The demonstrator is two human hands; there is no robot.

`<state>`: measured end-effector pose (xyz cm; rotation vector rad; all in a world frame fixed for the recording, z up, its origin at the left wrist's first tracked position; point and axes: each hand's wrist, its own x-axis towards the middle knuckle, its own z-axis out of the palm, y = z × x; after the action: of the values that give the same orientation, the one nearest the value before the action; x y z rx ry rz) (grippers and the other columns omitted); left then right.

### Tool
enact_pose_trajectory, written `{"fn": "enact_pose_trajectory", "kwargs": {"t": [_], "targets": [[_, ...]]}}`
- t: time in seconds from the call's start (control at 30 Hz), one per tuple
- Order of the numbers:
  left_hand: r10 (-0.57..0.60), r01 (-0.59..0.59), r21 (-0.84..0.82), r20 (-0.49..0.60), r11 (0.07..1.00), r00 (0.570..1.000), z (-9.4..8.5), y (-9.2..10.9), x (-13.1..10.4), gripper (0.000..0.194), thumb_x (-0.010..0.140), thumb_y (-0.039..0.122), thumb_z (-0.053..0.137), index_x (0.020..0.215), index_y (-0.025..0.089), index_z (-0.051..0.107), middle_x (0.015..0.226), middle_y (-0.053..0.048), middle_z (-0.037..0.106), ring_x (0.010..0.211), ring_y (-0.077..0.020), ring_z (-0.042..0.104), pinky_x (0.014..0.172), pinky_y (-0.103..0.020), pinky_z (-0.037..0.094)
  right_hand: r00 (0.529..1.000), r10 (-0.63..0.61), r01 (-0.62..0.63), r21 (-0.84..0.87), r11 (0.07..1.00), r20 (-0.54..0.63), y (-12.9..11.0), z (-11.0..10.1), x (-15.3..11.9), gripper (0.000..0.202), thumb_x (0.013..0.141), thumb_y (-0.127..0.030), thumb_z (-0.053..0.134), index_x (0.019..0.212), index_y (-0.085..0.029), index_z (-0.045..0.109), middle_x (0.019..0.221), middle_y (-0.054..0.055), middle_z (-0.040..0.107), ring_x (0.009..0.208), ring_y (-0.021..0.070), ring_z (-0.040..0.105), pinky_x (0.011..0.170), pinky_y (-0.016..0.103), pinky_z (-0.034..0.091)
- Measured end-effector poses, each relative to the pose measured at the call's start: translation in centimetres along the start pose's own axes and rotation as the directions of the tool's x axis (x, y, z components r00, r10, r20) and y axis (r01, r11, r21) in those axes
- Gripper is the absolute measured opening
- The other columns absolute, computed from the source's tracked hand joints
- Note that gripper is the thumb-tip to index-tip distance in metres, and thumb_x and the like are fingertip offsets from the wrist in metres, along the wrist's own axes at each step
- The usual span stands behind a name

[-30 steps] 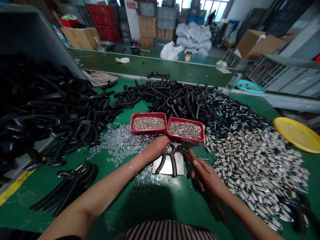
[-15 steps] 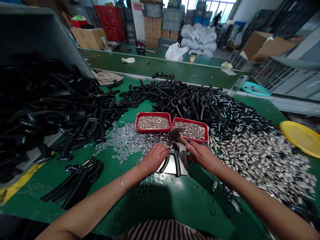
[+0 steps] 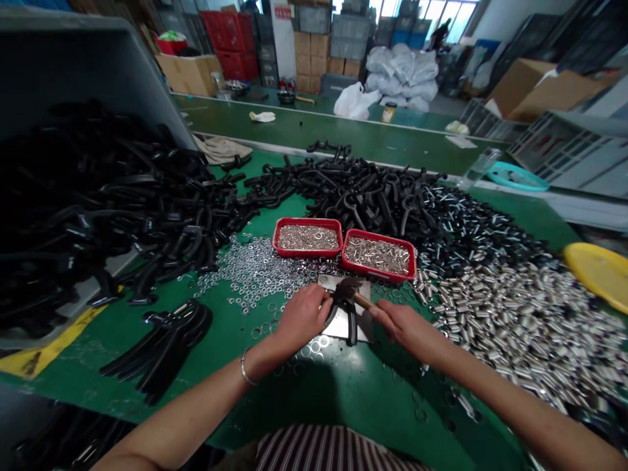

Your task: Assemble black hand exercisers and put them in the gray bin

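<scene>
My right hand (image 3: 400,324) is closed round the wooden handle of a hammer (image 3: 364,301). Its dark head, slightly blurred, is over the top end of a black forked handle part (image 3: 352,325); whether they touch I cannot tell. That part lies on a flat metal plate (image 3: 364,325), legs towards me. My left hand (image 3: 304,311) grips it from the left with fingers pinched near its top, hiding part of one leg. Loose thin rings (image 3: 314,348) lie beside the plate. Just beyond are two red trays, one of tiny metal pieces (image 3: 307,238), the other of small pins (image 3: 377,254).
Black parts heap up at the back (image 3: 363,190) and spill from a grey bin (image 3: 147,72) on the left. Metal sleeves (image 3: 530,320) pile up on the right, near a yellow lid (image 3: 598,275). A stack of black forked parts (image 3: 169,343) lies front left.
The hammer head has come down from above the plate's far edge to the top of the black part. My left hand still holds the part. The view has shifted slightly.
</scene>
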<state>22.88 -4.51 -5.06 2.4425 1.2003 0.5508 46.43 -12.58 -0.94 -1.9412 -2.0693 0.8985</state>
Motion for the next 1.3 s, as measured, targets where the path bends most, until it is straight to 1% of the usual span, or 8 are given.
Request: {"fn": "enact_pose_trajectory", "kwargs": {"t": [0.37,0.5,0.67,0.83,0.93,1.1,1.2,1.3], "targets": [[-0.056,0.043,0.210,0.058,0.977,0.997,2.5,1.2,-1.5,0.014,0.092,0.032,0.056,0.098,0.019,0.056,0.094,-0.011,0.065,0.081,-0.0260,0.065,0.071,-0.037,0.048,0.988,0.014,-0.007,0.048,0.999,-0.154,2.1,-1.9,2.4,0.042,0.100,-0.054,0.035,0.084,-0.021,0.055,0.069,0.004,0.063,0.062,0.0181,0.059,0.059,0.029,0.040],[-0.073,0.047,0.208,0.121,0.977,0.990,2.1,1.4,-1.2,0.015,0.094,0.028,0.051,0.100,0.017,0.059,0.095,-0.014,0.065,0.083,-0.0287,0.065,0.071,-0.039,0.049,0.998,0.066,-0.068,0.269,0.961,0.018,2.4,-2.2,2.7,0.047,0.097,-0.060,0.037,0.080,-0.021,0.057,0.060,0.001,0.059,0.050,0.0157,0.054,0.049,0.027,0.038],[-0.039,0.013,0.238,0.107,0.971,0.994,-3.3,-0.7,-3.4,0.020,0.098,0.032,0.048,0.103,0.017,0.061,0.099,-0.012,0.066,0.090,-0.0272,0.064,0.079,-0.039,0.050,0.984,0.150,-0.097,0.415,0.904,-0.096,3.5,0.1,-0.3,0.047,0.087,-0.061,0.057,0.113,-0.023,0.063,0.084,0.004,0.071,0.065,0.0214,0.063,0.050,0.028,0.046],[-0.217,0.256,0.352,-0.147,0.900,0.965,-13.9,-6.9,-11.3,0.024,0.099,0.038,0.046,0.111,0.022,0.060,0.104,-0.008,0.066,0.096,-0.0246,0.063,0.087,-0.038,0.050,0.981,0.165,-0.121,0.348,0.930,-0.100,5.9,4.1,-5.1,0.046,0.084,-0.060,0.058,0.115,-0.025,0.061,0.076,0.004,0.072,0.059,0.0245,0.065,0.052,0.034,0.052],[-0.325,0.409,0.448,-0.256,0.795,0.911,-17.8,-11.4,-16.2,0.025,0.097,0.041,0.046,0.106,0.023,0.061,0.101,-0.009,0.066,0.094,-0.0282,0.064,0.084,-0.041,0.051,0.989,0.045,-0.007,0.261,0.965,-0.141,6.8,6.0,-6.6,0.041,0.087,-0.056,0.058,0.116,-0.028,0.062,0.094,0.007,0.074,0.077,0.0271,0.070,0.068,0.036,0.057],[-0.438,0.485,0.483,-0.215,0.729,0.873,-19.2,-14.1,-19.0,0.029,0.097,0.042,0.045,0.102,0.020,0.063,0.098,-0.009,0.068,0.089,-0.0273,0.066,0.080,-0.039,0.052,0.936,-0.212,0.214,-0.025,0.977,-0.283,7.2,7.3,-5.7,0.041,0.094,-0.049,0.053,0.127,-0.025,0.062,0.107,0.012,0.066,0.097,0.0283,0.065,0.089,0.043,0.055],[-0.328,0.438,0.496,-0.296,0.750,0.897,-18.8,-12.0,-16.4,0.033,0.099,0.040,0.043,0.112,0.017,0.063,0.105,-0.011,0.067,0.097,-0.0267,0.065,0.088,-0.038,0.051,0.912,-0.263,0.229,-0.139,0.963,-0.314,7.1,7.3,-4.9,0.048,0.096,-0.048,0.051,0.137,-0.024,0.056,0.107,0.012,0.063,0.095,0.0271,0.063,0.088,0.044,0.054],[-0.183,0.283,0.507,-0.239,0.814,0.954,-15.7,-8.9,-12.4,0.032,0.100,0.024,0.041,0.126,0.017,0.059,0.112,-0.011,0.065,0.102,-0.0236,0.063,0.092,-0.035,0.050,0.891,-0.224,0.188,-0.128,0.974,-0.396,6.8,6.8,-5.2,0.046,0.097,-0.046,0.049,0.138,-0.023,0.054,0.115,0.013,0.060,0.105,0.0283,0.060,0.095,0.047,0.051]]}}
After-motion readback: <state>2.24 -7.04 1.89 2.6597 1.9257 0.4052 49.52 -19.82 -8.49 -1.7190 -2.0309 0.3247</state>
